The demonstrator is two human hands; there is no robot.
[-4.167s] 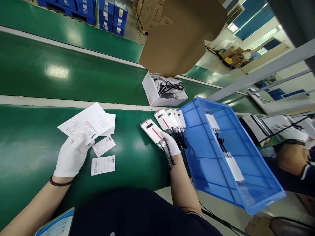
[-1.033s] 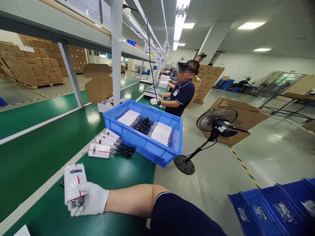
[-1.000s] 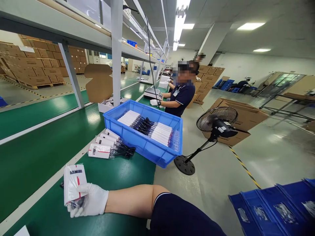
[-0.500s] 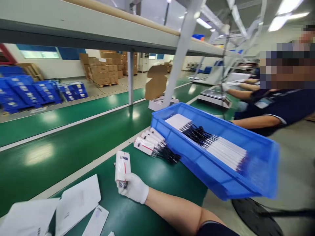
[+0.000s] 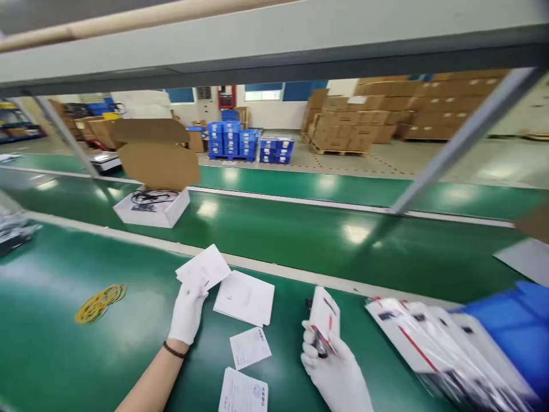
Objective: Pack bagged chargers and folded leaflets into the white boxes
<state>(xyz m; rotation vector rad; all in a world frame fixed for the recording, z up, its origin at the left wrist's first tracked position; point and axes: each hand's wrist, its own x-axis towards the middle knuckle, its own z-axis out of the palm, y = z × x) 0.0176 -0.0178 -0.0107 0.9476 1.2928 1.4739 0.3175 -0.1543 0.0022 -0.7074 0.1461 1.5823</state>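
Observation:
My left hand (image 5: 187, 313), in a white glove, grips the near edge of a white printed leaflet (image 5: 210, 266), its thumb lying on top. Just right of it a stack of white leaflets (image 5: 245, 298) lies on the green bench. My right hand (image 5: 332, 366), also gloved, is closed around a bagged white device (image 5: 325, 313) with a red stripe, a dark cable bunched at its lower end. Nearer me lie a small white card (image 5: 250, 347) and a pile of printed cards (image 5: 243, 392) with a blue stamp.
Several more bagged white devices (image 5: 422, 337) lie at the right beside a blue bin (image 5: 510, 332). Yellow rubber bands (image 5: 100, 303) rest on the left bench. An open white carton (image 5: 152, 209) with black cables stands on the green belt (image 5: 274, 217). A grey shelf beam (image 5: 274, 48) crosses overhead.
The view has swung left, so the blue bin sits at the right edge and the co-worker is out of sight. My left hand has come into view on a leaflet; the right still holds the bagged device.

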